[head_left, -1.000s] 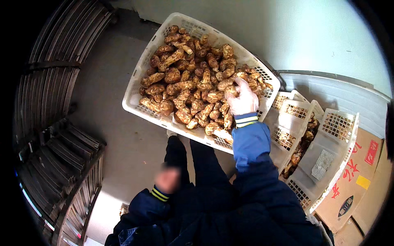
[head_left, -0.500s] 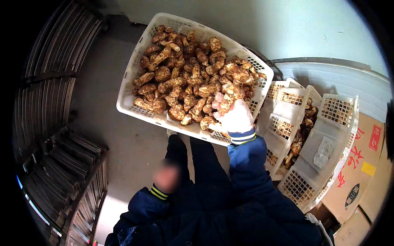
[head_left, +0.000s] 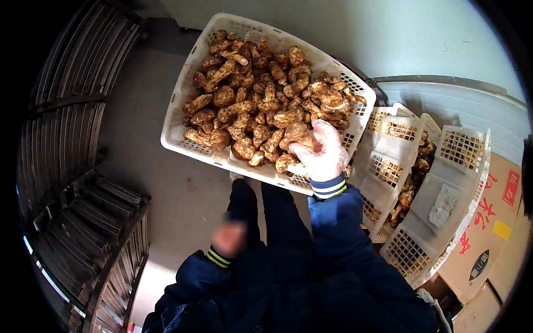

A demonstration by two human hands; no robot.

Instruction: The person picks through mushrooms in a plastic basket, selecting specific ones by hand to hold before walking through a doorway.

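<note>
Two stacks of dark slatted panels (head_left: 64, 136) stand at 8 and 9 o'clock in my feed. At 7 o'clock I have the left hand (head_left: 229, 238), its navy cuff (head_left: 219, 257) striped yellow; blurring keeps me from telling whether it is clenched or loose. From 11 to 1 o'clock spreads a white perforated plastic basket (head_left: 176, 136), heaped with thick-stemmed brown mushrooms (head_left: 244, 100). Toward 1 o'clock I have a single mushroom (head_left: 297, 135) grasped between thumb and fingers of the right hand (head_left: 325, 154), over the basket's right half. At 3 o'clock, more mushrooms show between white plastic crates (head_left: 430, 208), beside a cardboard box (head_left: 488, 191).
</note>
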